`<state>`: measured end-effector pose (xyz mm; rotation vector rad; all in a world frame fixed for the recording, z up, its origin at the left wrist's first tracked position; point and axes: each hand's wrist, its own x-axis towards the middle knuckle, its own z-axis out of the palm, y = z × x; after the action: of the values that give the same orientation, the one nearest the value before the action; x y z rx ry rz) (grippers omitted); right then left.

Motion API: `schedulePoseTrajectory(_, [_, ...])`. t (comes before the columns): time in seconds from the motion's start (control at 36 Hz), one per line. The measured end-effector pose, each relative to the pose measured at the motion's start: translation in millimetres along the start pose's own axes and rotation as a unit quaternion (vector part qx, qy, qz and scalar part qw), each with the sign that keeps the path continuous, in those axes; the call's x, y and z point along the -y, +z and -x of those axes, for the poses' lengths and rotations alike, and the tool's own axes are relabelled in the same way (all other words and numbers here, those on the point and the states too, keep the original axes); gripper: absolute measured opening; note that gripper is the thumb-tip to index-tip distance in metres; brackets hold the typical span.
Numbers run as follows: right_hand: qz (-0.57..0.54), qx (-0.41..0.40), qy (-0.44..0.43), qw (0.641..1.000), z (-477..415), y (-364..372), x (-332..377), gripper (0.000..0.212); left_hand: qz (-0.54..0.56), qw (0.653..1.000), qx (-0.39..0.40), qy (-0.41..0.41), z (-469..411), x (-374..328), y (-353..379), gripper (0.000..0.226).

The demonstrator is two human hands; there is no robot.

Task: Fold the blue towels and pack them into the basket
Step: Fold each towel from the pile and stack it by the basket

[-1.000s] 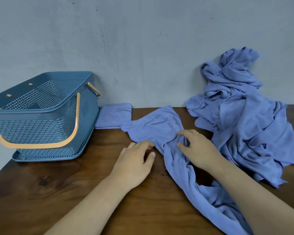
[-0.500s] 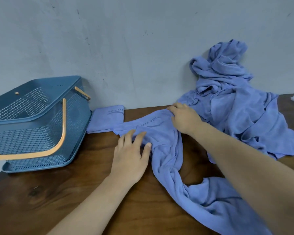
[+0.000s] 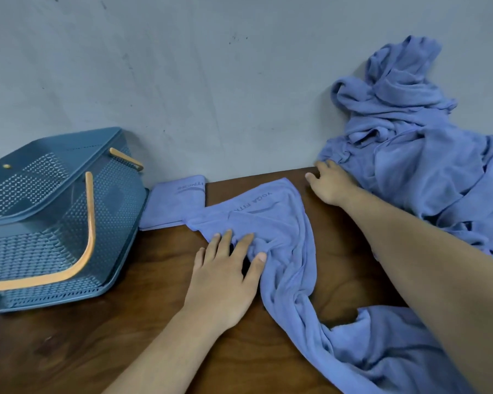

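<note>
Left hand (image 3: pixel 225 277) lies flat, fingers spread, pressing the blue towel (image 3: pixel 271 223). Right hand (image 3: pixel 329 184) rests open beyond it, touching the towel pile (image 3: pixel 410 155); basket (image 3: pixel 54 211) sits left.

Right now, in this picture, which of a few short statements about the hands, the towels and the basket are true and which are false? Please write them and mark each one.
1. The left hand lies flat on the spread towel. True.
2. The right hand holds the basket's handle. False: it reaches to the edge of the towel pile by the wall.
3. A folded towel lies on the table beside the basket. True.
4. The basket stands on the right side of the table. False: it is on the left.
5. The spread towel bears printed letters. True.
</note>
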<state>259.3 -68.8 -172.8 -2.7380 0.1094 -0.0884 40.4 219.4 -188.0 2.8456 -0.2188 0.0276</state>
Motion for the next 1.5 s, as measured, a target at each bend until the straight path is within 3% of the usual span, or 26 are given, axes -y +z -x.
schedulePoseTrajectory(0.17, [-0.01,-0.007,0.0,1.0,-5.3,-7.2,-13.2,0.063,0.002,1.0,0.005,0.002,1.1,-1.4,-0.1,0.073])
schedulePoseTrajectory(0.31, [-0.01,-0.062,-0.089,0.994,29.2,-5.6,2.5,0.037,0.001,0.999,0.031,0.025,0.4,-1.4,-0.6,0.071])
schedulePoseTrajectory(0.42, [-0.083,0.017,-0.062,0.994,67.2,-0.6,21.2,0.048,0.019,0.995,0.066,0.075,-14.4,1.3,-3.4,0.073])
schedulePoseTrajectory(0.47, [-0.11,0.008,-0.061,0.992,80.6,2.7,19.7,0.034,0.05,0.992,0.069,0.093,-28.1,1.7,-7.4,0.066])
schedulePoseTrajectory(0.53, [-0.11,-0.023,-0.058,0.992,90.5,5.1,14.9,0.024,0.083,0.99,0.054,0.102,-42.5,0.7,-11.0,0.053])
schedulePoseTrajectory(0.64, [-0.119,-0.063,-0.045,0.99,91.2,4.9,-1.3,0.024,0.122,0.989,0.034,0.073,-65.1,3.2,-11.9,0.028])
schedulePoseTrajectory(0.81, [-0.22,-0.139,0.0,0.966,75.2,0.8,-15.4,0.019,0.066,0.997,-0.003,0.029,-91.0,15.0,-12.2,0.037])
schedulePoseTrajectory(1.06, [-0.31,-0.032,-0.015,0.95,68.9,2.3,-13.0,0.04,0.015,0.988,-0.154,0.018,-82.0,11.3,-9.1,0.037])
schedulePoseTrajectory(1.19, [-0.297,-0.051,-0.058,0.952,69.1,6.4,-15.5,0.029,0.062,0.98,-0.185,0.025,-50.6,3.7,-14.8,0.011])
schedulePoseTrajectory(1.36, [-0.263,-0.098,-0.074,0.957,70.6,11.1,-16.4,0.023,0.121,0.981,-0.144,0.04,-5.9,-10.9,-5.8,0.009])
schedulePoseTrajectory(1.5, [-0.3,-0.111,-0.09,0.943,81.2,4.7,-8.8,0.022,0.117,0.984,-0.103,0.087,20.2,-7.3,0.6,0.011])
